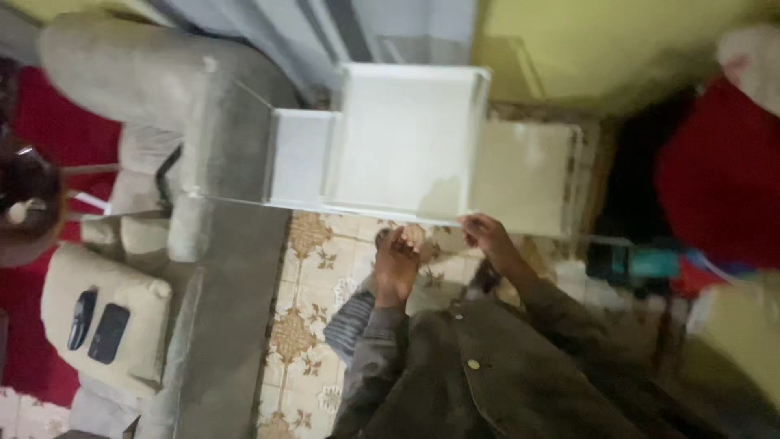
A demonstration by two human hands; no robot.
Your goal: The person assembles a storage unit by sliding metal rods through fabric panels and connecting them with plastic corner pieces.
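Already both hands, left hand (396, 258) and right hand (486, 236), are gripping the white shelf (406, 138), holding it above the floor (313, 276).

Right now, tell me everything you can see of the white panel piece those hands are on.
The white panel piece looks like flat boards, perhaps laminated wood, joined in steps: a large rimmed middle section, a smaller one to its left, a cream one to its right. It stands over the patterned tile floor. The right hand grips its lower edge; the left hand is closed just beneath that edge.
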